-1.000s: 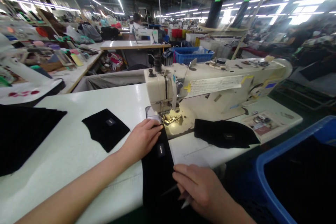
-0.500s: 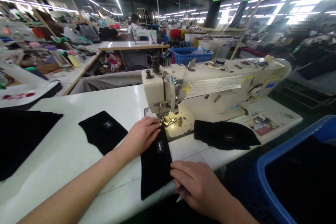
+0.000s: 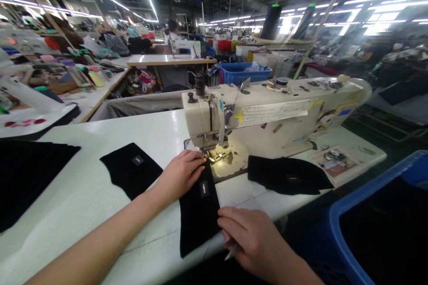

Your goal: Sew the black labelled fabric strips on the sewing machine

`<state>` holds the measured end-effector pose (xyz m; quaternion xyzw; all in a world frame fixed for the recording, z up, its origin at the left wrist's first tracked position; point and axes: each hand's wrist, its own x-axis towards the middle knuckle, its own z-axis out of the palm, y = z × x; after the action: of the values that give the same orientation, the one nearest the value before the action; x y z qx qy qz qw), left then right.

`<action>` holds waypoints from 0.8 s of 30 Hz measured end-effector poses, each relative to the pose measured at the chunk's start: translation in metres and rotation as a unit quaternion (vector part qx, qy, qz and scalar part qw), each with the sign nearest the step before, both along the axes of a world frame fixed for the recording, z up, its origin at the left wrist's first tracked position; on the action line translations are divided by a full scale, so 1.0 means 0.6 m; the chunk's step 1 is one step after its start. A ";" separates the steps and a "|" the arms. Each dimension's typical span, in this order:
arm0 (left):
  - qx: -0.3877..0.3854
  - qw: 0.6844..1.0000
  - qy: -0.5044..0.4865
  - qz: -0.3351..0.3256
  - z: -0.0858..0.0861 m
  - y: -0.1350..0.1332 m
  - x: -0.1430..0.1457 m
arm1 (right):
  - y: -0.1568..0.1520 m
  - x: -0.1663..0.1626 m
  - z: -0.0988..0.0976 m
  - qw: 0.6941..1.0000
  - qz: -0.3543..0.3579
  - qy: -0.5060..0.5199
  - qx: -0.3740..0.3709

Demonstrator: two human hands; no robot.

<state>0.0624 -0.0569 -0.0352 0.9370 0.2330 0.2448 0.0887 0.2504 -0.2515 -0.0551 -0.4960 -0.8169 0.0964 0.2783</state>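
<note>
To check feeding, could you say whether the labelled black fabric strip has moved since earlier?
Yes: the labelled black fabric strip slid forward, towards the cream sewing machine.

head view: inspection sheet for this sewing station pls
surface: white table, glossy
job's things: black labelled piece lies flat, far end at the presser foot of the sewing machine
clutter: second labelled piece left, black piece right, black stack far left, small parts by the machine base
grippers: left hand flat on the piece's far end; right hand on its near edge, thin pale tool poking out beneath
cables: nothing seen
surroundings: blue bin at right; other sewing tables, blue basket, thread cones behind
</note>
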 end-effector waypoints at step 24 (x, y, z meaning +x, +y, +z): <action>0.024 0.997 0.068 -0.003 0.009 0.003 -0.008 | -0.011 -0.003 0.009 0.997 -0.006 -0.056 0.044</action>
<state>0.0574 -0.0549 -0.0297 0.9540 0.2297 0.1857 0.0505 0.2486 -0.2582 -0.0497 -0.4925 -0.8319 0.0310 0.2537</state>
